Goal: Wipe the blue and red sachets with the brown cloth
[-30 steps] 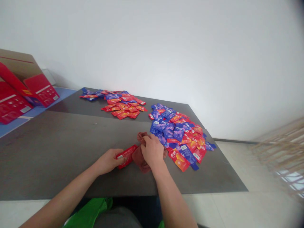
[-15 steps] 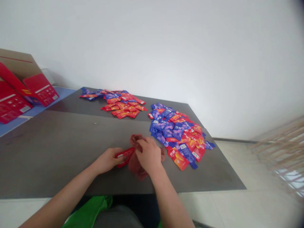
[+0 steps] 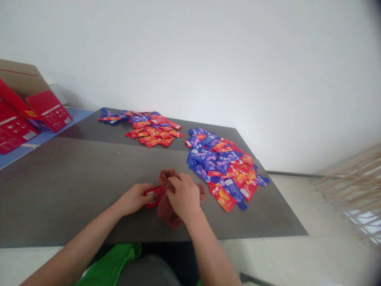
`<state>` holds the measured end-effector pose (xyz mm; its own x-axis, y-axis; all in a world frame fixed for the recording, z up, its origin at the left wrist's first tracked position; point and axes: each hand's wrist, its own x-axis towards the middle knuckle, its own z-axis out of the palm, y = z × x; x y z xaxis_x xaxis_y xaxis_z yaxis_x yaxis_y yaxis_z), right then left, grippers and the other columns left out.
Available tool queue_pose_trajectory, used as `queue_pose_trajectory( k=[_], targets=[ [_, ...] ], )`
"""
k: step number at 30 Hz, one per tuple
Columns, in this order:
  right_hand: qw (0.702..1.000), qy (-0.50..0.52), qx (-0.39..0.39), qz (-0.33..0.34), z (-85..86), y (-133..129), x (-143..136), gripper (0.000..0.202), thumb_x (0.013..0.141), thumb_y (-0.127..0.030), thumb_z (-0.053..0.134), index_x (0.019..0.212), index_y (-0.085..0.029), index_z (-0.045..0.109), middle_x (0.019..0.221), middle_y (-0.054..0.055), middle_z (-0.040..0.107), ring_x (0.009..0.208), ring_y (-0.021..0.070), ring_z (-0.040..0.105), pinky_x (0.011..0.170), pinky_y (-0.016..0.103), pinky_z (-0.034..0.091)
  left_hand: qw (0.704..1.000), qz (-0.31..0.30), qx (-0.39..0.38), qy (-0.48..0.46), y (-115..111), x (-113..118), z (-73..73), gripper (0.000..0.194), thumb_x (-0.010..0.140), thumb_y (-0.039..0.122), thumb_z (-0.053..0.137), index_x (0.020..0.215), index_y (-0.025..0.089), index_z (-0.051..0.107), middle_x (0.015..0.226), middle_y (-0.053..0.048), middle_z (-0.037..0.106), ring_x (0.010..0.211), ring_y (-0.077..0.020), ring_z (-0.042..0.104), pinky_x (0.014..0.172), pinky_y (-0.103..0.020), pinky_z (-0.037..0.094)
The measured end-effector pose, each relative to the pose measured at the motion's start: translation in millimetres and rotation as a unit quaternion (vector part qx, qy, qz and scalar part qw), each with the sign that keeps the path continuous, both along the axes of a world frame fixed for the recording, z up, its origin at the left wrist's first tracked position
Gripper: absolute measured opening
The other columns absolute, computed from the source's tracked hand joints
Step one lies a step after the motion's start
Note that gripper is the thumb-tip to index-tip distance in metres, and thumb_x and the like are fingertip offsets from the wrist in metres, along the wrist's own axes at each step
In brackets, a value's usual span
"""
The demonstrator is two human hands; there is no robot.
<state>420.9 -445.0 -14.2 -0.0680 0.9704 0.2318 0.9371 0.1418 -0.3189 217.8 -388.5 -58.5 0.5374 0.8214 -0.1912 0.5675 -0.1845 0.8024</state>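
Observation:
Near the front edge of the grey table (image 3: 74, 178), my left hand (image 3: 135, 198) pinches the left end of a red packet (image 3: 151, 198). My right hand (image 3: 184, 195) is closed on a brownish-red cloth (image 3: 168, 212), which lies over the packet's right end and hides it. Right of the cloth is a heap of blue and red packets (image 3: 223, 163). A second heap of mostly red packets (image 3: 153, 129) lies farther back, with a few blue ones at its left.
Red cardboard boxes (image 3: 49, 109) with open flaps stand on a blue surface (image 3: 77, 115) at the far left. A white wall rises behind the table. Wooden slats (image 3: 354, 182) are at the far right, beyond the pale floor.
The cloth and my right hand have shifted slightly left over the packet. My left hand keeps its hold. The whole view has moved very slightly.

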Motion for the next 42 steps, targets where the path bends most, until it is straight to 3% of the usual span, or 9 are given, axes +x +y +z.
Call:
queue_pose_trajectory(
  k=[3, 6, 10, 16, 22, 26, 30, 37, 42],
  targets=[
    [0.998, -0.007, -0.011, 0.057, -10.4, -5, -18, 0.016, 0.094, -0.032, 0.057, 0.105, -0.03, 0.069, 0.109, 0.003, 0.063, 0.102, 0.0199, 0.055, 0.08, 0.029, 0.044, 0.999, -0.007, -0.022, -0.029, 2, 3, 1.5, 0.03, 0.082, 0.046, 0.058, 0.087, 0.018, 0.068, 0.076, 0.0, 0.07, 0.07, -0.0186, 0.06, 0.064, -0.025, 0.041],
    [0.997, -0.017, -0.074, -0.024, -19.0, 10, -1, 0.016, 0.093, -0.029, 0.057, 0.102, -0.027, 0.07, 0.107, 0.003, 0.064, 0.099, 0.02, 0.057, 0.075, 0.028, 0.044, 1.0, 0.007, -0.008, 0.02, 4, 4, 4.5, 0.029, 0.083, 0.045, 0.056, 0.079, 0.018, 0.066, 0.068, 0.001, 0.065, 0.065, -0.0173, 0.057, 0.06, -0.024, 0.038],
    [0.991, -0.031, -0.09, -0.099, -8.5, 22, 24, 0.017, 0.092, -0.026, 0.055, 0.1, -0.025, 0.07, 0.107, 0.005, 0.064, 0.097, 0.0202, 0.058, 0.074, 0.029, 0.044, 0.999, 0.013, 0.021, 0.047, 1, 2, 4.9, 0.029, 0.083, 0.045, 0.056, 0.073, 0.018, 0.063, 0.065, 0.002, 0.061, 0.064, -0.0164, 0.055, 0.059, -0.024, 0.035],
    [0.999, -0.007, -0.042, 0.012, -8.7, -2, -15, 0.016, 0.093, -0.032, 0.056, 0.102, -0.029, 0.069, 0.109, 0.004, 0.062, 0.101, 0.0196, 0.054, 0.076, 0.027, 0.044, 1.0, -0.005, -0.012, -0.016, 1, 4, 5.2, 0.028, 0.082, 0.044, 0.055, 0.083, 0.019, 0.067, 0.076, 0.0, 0.068, 0.072, -0.019, 0.06, 0.065, -0.025, 0.042],
    [0.987, -0.036, -0.127, -0.096, -11.3, 20, 19, 0.016, 0.093, -0.027, 0.055, 0.101, -0.025, 0.069, 0.11, 0.006, 0.063, 0.1, 0.02, 0.057, 0.076, 0.028, 0.044, 0.998, 0.009, 0.034, 0.059, 2, 3, 5.5, 0.027, 0.083, 0.042, 0.054, 0.072, 0.018, 0.063, 0.065, 0.002, 0.06, 0.065, -0.0163, 0.056, 0.06, -0.024, 0.036],
    [0.995, -0.043, -0.059, -0.07, 4.4, 9, 13, 0.015, 0.093, -0.03, 0.056, 0.102, -0.027, 0.068, 0.111, 0.005, 0.061, 0.102, 0.021, 0.055, 0.077, 0.03, 0.045, 0.999, 0.008, 0.025, 0.035, 1, 0, 1.6, 0.029, 0.084, 0.044, 0.054, 0.077, 0.018, 0.066, 0.069, 0.001, 0.063, 0.067, -0.0173, 0.057, 0.061, -0.025, 0.038],
    [0.998, -0.035, -0.049, 0.021, -3.0, -5, -16, 0.015, 0.094, -0.034, 0.056, 0.103, -0.03, 0.068, 0.111, 0.004, 0.062, 0.103, 0.0206, 0.054, 0.077, 0.029, 0.045, 0.999, -0.015, -0.011, -0.029, 2, 3, 2.6, 0.028, 0.084, 0.043, 0.054, 0.086, 0.019, 0.069, 0.081, -0.001, 0.071, 0.077, -0.0202, 0.062, 0.069, -0.026, 0.043],
    [0.986, -0.041, -0.122, -0.108, -6.9, 20, 27, 0.019, 0.093, -0.025, 0.055, 0.105, -0.025, 0.07, 0.112, 0.006, 0.063, 0.101, 0.0199, 0.058, 0.079, 0.029, 0.044, 0.998, 0.001, 0.035, 0.042, 2, 1, 4.2, 0.028, 0.085, 0.043, 0.054, 0.075, 0.018, 0.065, 0.069, 0.001, 0.062, 0.068, -0.0169, 0.057, 0.062, -0.024, 0.037],
    [0.998, -0.02, -0.037, -0.037, 3.8, -5, 4, 0.016, 0.091, -0.031, 0.059, 0.104, -0.029, 0.068, 0.111, 0.003, 0.062, 0.103, 0.0205, 0.055, 0.079, 0.029, 0.044, 1.0, -0.009, 0.015, 0.004, 3, -2, -3.7, 0.03, 0.086, 0.045, 0.055, 0.082, 0.018, 0.066, 0.073, 0.001, 0.064, 0.07, -0.0175, 0.058, 0.064, -0.024, 0.039]
  ],
)
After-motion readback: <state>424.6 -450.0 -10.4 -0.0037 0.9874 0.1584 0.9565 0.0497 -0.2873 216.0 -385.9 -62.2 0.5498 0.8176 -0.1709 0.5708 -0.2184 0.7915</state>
